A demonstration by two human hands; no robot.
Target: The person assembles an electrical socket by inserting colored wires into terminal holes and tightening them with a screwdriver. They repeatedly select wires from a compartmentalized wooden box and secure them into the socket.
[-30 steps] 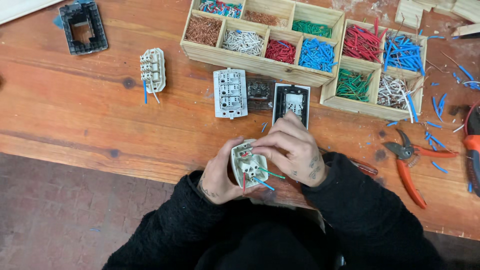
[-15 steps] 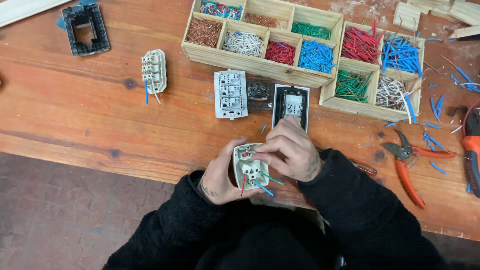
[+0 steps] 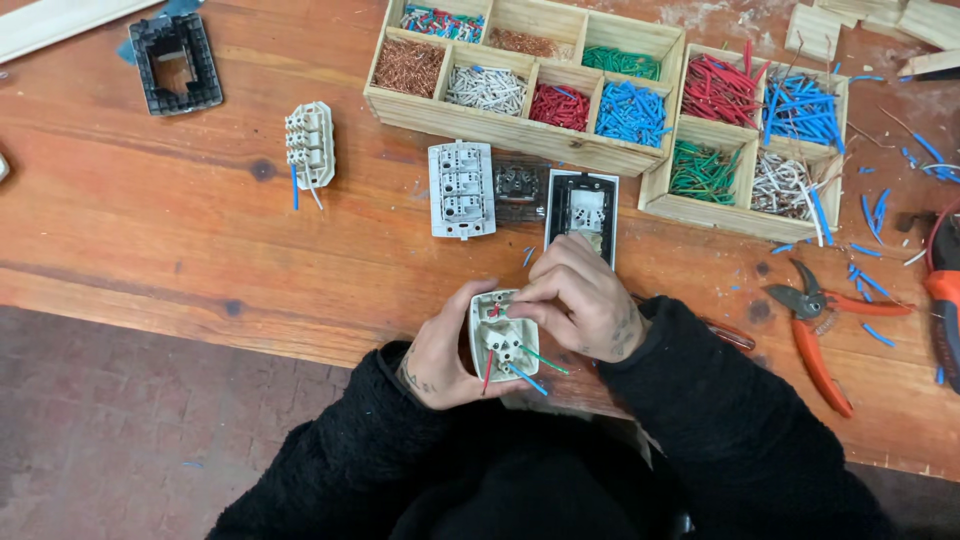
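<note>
worn orange-brown wooden workbench [image 3: 150, 230] | white plastic socket insert with red, green and blue wire stubs [image 3: 503, 340]: upright, long axis toward the body, at the bench's near edge | left hand [image 3: 440, 362] clamped around it from the left | right hand [image 3: 580, 300] fingertips pinched on its upper right

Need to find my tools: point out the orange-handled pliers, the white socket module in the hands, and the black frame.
orange-handled pliers [image 3: 815, 325]: head view, on the pivot.
white socket module [image 3: 503, 345]: head view, on its back face.
black frame [image 3: 176, 62]: head view, on its rim.

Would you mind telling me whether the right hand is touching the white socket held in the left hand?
Touching. The head view shows the right hand with its fingertips pressed on the top of the socket, which the left hand cradles.
</note>
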